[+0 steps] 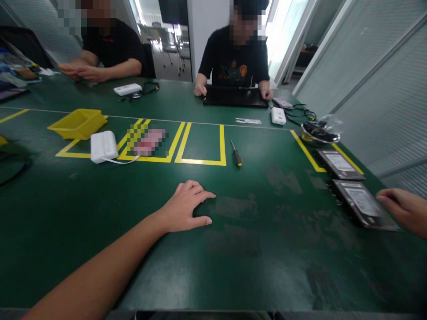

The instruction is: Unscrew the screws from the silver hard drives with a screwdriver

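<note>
Reach phase: right hand [402, 212] open, holding nothing, fingertips just at the nearer hard drive [363, 204] on the table [133, 231] right edge; left hand [187, 206] flat and empty mid-table; looks like next move needs fingers closing around the drive's edges.

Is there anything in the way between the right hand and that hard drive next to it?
Nothing visible. The right hand hovers at the edge of the near hard drive, with only bare green table around. The second hard drive lies farther back, out of the way.
</note>
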Demonstrator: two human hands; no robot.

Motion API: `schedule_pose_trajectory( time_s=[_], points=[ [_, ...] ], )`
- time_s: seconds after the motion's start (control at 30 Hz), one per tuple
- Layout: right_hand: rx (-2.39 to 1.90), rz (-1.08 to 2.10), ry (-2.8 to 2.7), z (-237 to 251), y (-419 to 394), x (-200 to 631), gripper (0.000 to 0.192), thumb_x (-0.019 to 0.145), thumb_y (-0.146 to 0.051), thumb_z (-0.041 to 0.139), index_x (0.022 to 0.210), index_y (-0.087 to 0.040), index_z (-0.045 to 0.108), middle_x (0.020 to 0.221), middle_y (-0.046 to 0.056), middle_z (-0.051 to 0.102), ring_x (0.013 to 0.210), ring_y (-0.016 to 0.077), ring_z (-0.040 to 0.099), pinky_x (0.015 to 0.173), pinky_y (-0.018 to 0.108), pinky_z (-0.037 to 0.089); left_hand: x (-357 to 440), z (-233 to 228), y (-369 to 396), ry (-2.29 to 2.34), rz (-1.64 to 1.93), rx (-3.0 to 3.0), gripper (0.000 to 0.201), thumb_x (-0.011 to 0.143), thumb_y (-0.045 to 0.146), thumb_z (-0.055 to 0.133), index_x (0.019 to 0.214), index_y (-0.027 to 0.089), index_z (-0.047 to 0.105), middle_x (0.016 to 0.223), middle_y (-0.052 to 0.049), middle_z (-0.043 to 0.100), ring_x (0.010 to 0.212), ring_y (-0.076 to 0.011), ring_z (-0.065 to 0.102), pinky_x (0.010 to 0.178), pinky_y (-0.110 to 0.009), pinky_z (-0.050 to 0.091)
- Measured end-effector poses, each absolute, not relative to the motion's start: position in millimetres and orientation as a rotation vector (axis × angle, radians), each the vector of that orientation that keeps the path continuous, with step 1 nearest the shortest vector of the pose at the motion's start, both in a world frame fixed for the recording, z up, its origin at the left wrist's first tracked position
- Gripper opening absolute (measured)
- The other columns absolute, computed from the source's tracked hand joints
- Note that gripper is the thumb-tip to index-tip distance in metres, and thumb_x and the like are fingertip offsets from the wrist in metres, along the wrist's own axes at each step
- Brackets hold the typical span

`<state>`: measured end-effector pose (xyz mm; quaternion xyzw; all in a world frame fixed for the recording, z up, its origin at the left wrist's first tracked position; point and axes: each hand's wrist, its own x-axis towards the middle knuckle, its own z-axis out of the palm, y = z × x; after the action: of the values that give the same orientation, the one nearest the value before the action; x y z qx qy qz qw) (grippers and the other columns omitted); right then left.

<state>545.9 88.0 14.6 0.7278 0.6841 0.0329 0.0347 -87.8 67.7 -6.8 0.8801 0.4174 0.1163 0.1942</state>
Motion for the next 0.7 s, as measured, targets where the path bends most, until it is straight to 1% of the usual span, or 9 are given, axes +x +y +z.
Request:
schedule_pose_trajectory(
  time_s=[0.1,0.17,0.27,0.37,0.47,0.57,0.7],
  points=[
    [2.004,0.1,2.273,7,82,503,0.023,0.086,-0.035,0.043,0.085,-0.019,0.058,0.088,0.015,0.065,0.083,0.0244,0.062,0.079,0.034,0.05,-88,-6,68,1.168,0.329,2.468,0.063,0.08,0.058,0.067,0.134,0.029,0.054,0.109,-0.007,0.061,0.115,-0.0314,0.042,0.092,-0.043,0.031],
    [1.874,0.16,2.325,-2,78,478,0.025,0.088,-0.032,0.041,0.091,-0.017,0.06,0.093,0.015,0.063,0.088,0.0255,0.059,0.086,0.037,0.047,-89,-6,67,1.167,0.326,2.465,0.063,0.08,0.058,0.068,0.134,0.029,0.054,0.11,-0.007,0.061,0.116,-0.0313,0.042,0.093,-0.043,0.031],
    [1.789,0.293,2.317,-9,71,458,0.028,0.091,-0.026,0.036,0.09,-0.016,0.062,0.091,0.016,0.061,0.088,0.0288,0.056,0.085,0.042,0.044,-89,-6,66,1.171,0.321,2.469,0.063,0.08,0.057,0.068,0.135,0.029,0.054,0.111,-0.007,0.06,0.116,-0.031,0.042,0.093,-0.043,0.031],
    [1.791,0.379,2.299,-6,61,454,0.028,0.093,-0.026,0.037,0.089,-0.018,0.063,0.091,0.014,0.061,0.085,0.0271,0.058,0.081,0.039,0.045,-88,-7,66,1.172,0.321,2.477,0.063,0.08,0.057,0.068,0.134,0.028,0.054,0.11,-0.007,0.06,0.115,-0.0312,0.043,0.092,-0.043,0.031],
    [1.957,0.51,2.179,0,45,455,0.034,0.097,-0.035,0.033,0.084,-0.017,0.06,0.085,0.013,0.06,0.072,0.0249,0.058,0.067,0.036,0.046,-89,-7,66,1.17,0.322,2.479,0.062,0.08,0.058,0.067,0.134,0.028,0.054,0.109,-0.007,0.061,0.114,-0.0314,0.043,0.092,-0.044,0.031],
    [2.184,0.56,1.942,-1,25,455,0.045,0.098,-0.047,0.027,0.073,-0.021,0.053,0.074,0.011,0.055,0.058,0.0224,0.055,0.052,0.035,0.043,-89,-7,66,1.163,0.324,2.48,0.062,0.08,0.058,0.067,0.134,0.028,0.054,0.11,-0.008,0.061,0.115,-0.0316,0.043,0.092,-0.044,0.031],
    [2.261,0.625,1.86,-11,6,455,0.044,0.097,-0.05,0.026,0.072,-0.023,0.05,0.075,0.01,0.056,0.054,0.022,0.054,0.045,0.034,0.04,-90,-6,66,1.158,0.331,2.479,0.063,0.08,0.058,0.067,0.134,0.028,0.054,0.11,-0.008,0.061,0.115,-0.0318,0.042,0.093,-0.044,0.031]
  ],
)
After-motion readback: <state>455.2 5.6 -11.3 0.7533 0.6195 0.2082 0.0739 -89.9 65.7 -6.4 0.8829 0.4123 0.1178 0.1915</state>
